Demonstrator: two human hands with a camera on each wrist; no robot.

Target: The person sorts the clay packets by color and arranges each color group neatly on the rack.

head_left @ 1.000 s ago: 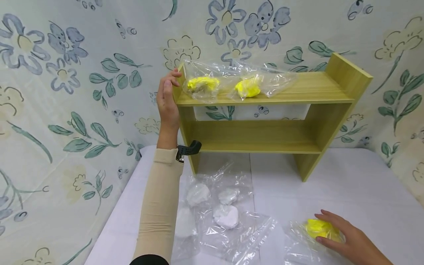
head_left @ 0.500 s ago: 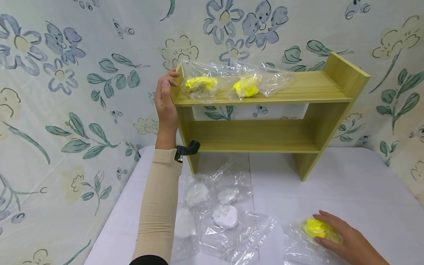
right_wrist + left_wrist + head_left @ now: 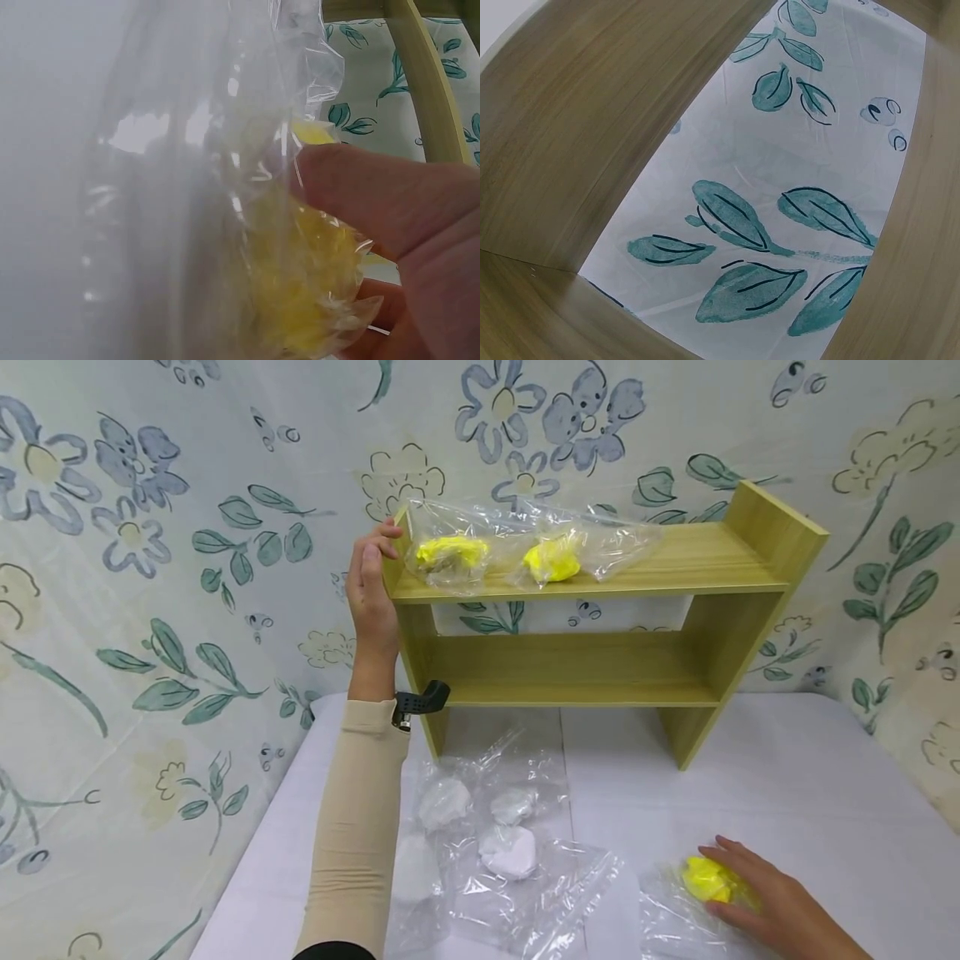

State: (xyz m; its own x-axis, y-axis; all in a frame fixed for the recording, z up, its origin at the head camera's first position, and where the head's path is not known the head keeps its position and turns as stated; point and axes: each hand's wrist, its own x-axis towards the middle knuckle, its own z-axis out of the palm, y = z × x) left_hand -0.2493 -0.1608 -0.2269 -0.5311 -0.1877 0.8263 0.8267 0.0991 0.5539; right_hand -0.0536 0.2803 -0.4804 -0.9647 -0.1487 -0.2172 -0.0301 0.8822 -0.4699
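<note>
My left hand (image 3: 372,597) holds the upper left side panel of a small wooden shelf (image 3: 577,668), its fingertips over the panel's edge. In the left wrist view only the shelf's boards (image 3: 592,112) show, and the hand is out of sight. On the table at the right, my right hand (image 3: 780,902) grips a yellow lump in a clear plastic bag (image 3: 708,881), the thumb on one side and fingers on the other. Seen from the right wrist, the thumb presses the yellow lump (image 3: 300,277) through the film. The lump's exact kind is unclear.
Two bagged yellow lumps (image 3: 552,560) lie on the shelf's top board. Several bagged white lumps (image 3: 508,852) lie on the white tablecloth (image 3: 810,777) in front of the shelf. A flowered cloth (image 3: 187,568) hangs behind.
The head view has shifted slightly. My right hand covers a little more of the yellow lump, while the left hand stays on the shelf.
</note>
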